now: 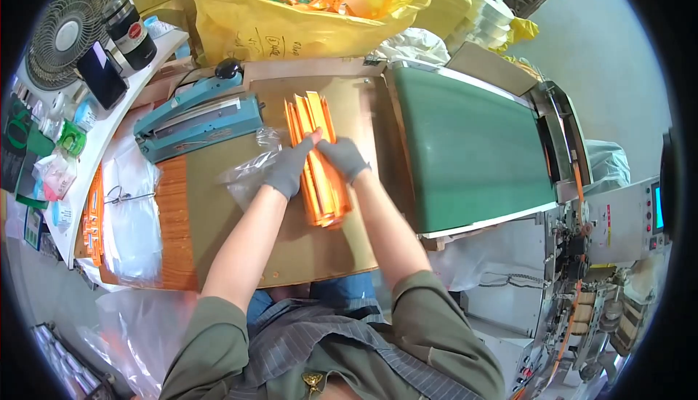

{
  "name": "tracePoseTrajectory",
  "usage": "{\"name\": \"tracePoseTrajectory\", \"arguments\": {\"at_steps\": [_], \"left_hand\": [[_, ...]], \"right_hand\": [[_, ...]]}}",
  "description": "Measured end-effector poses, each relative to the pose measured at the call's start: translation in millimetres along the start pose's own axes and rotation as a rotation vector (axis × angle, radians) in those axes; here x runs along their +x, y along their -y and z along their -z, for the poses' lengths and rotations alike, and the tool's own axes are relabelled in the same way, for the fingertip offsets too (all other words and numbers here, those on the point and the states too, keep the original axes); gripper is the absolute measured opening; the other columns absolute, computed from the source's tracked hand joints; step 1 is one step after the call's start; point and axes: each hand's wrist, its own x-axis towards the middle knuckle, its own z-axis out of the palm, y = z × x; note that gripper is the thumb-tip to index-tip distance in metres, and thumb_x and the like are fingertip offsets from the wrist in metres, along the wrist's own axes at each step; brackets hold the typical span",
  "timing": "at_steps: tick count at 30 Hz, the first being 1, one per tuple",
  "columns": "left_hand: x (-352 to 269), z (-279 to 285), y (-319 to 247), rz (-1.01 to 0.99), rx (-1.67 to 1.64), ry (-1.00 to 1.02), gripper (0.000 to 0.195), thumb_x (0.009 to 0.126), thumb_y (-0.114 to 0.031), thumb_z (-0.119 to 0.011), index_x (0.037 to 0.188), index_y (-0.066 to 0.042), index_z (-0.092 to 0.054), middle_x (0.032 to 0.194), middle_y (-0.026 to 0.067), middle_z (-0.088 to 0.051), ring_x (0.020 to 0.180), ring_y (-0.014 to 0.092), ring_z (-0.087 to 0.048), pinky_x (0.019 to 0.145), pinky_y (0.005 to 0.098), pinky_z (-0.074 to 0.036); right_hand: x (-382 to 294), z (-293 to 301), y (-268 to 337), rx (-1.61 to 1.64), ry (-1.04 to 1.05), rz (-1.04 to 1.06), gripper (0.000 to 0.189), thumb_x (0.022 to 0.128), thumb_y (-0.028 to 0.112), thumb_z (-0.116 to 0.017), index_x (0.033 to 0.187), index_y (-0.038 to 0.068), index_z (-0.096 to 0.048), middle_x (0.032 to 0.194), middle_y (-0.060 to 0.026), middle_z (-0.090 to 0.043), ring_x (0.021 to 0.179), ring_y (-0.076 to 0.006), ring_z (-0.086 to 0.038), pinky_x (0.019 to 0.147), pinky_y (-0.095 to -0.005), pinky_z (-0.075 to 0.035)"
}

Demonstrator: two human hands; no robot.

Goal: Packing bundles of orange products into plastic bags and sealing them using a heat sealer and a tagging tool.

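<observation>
Both my hands wear grey gloves and grip a bundle of long orange packets [323, 182] above the brown worktop [240, 258]. My left hand [293, 165] holds the bundle's left side, its bare thumb lying over the top. From the right, my right hand [344, 155] clasps the other side. Under and beside my left hand lies a crumpled clear plastic bag [245, 179]. A blue hand-lever bag sealer [199, 124] with a black knob stands beyond it, to the left.
A green conveyor belt [474, 149] adjoins the worktop on the right. Flat clear bags [131, 220] are stacked at left, beside a white shelf [117, 127] with a fan [68, 34], a tumbler [131, 34] and a phone [102, 75]. A yellow sack [305, 34] of orange wrappers stands behind.
</observation>
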Motion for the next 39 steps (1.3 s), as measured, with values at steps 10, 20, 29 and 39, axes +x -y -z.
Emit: {"name": "tracePoseTrajectory", "arguments": {"at_steps": [10,20,29,39], "left_hand": [[-147.3,2.6,-39.4,-0.791,0.297,0.047,0.081,0.066,-0.021,-0.080,0.132,-0.001,-0.039,0.121,0.0091,-0.054,0.109,0.019,-0.053,0.093,0.0319,-0.044],[-196.2,18.3,-13.8,-0.635,0.527,0.339,0.072,0.064,-0.015,-0.081,0.125,-0.002,-0.046,0.120,0.0060,-0.054,0.107,0.016,-0.053,0.092,0.0309,-0.044],[-229.8,50.1,95.8,-0.228,-0.209,0.347,0.079,0.079,-0.051,-0.061,0.134,-0.004,-0.030,0.122,0.0146,-0.050,0.108,0.029,-0.054,0.094,0.0400,-0.045],[-283.3,-36.9,-11.7,-0.849,0.872,0.183,0.044,0.090,-0.028,-0.049,0.124,0.001,-0.050,0.100,0.0101,-0.057,0.083,0.018,-0.056,0.066,0.0270,-0.048]], "right_hand": [[-118.8,-14.3,75.3,0.783,0.430,0.574,0.075,0.072,0.021,-0.074,0.133,0.001,-0.035,0.123,-0.0094,-0.051,0.115,-0.0192,-0.049,0.098,-0.0342,-0.039],[-203.2,-40.3,91.1,0.741,0.220,0.543,0.077,0.067,0.012,-0.080,0.128,-0.001,-0.034,0.110,-0.0130,-0.056,0.099,-0.0191,-0.057,0.087,-0.0307,-0.048],[-203.3,-55.9,60.1,0.588,0.714,0.426,0.028,0.061,0.014,-0.072,0.085,-0.001,-0.068,0.083,-0.0104,-0.066,0.076,-0.0182,-0.063,0.069,-0.0282,-0.049],[-173.7,-72.9,28.2,0.578,0.728,0.662,0.041,0.075,0.015,-0.065,0.113,0.003,-0.057,0.096,-0.0059,-0.060,0.088,-0.0118,-0.055,0.074,-0.0262,-0.046]]}}
